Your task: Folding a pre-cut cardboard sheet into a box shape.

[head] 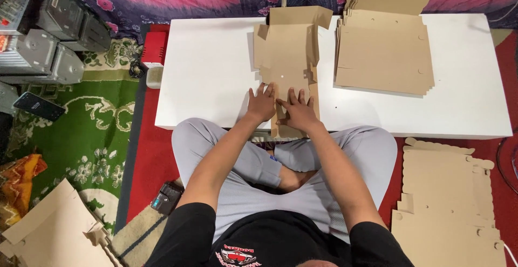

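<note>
Two hands of mine lie flat on one box blank point(286, 56), which rests on the white table point(210, 73) straight ahead of me, its far flaps partly raised and its near end hanging over the table's near edge toward my lap. My left hand point(262, 103) presses down with fingers spread on the blank's left near part, and my right hand point(298, 110) presses just beside it, fingers also spread, the two hands nearly touching at the thumbs; neither one grips anything, both are open and flat on the cardboard. One stack point(383, 56) of flat blanks sits on the table to the right of my blank, close by but apart from it; I cannot count its sheets. One more pile point(448, 202) of cardboard lies on the red floor at my right, and another cardboard heap point(54, 229) lies on the floor at my left. One phone point(39, 106) rests on the green rug point(91, 137) well to the left, near several grey metal boxes point(48, 35). I sit cross-legged.
</note>
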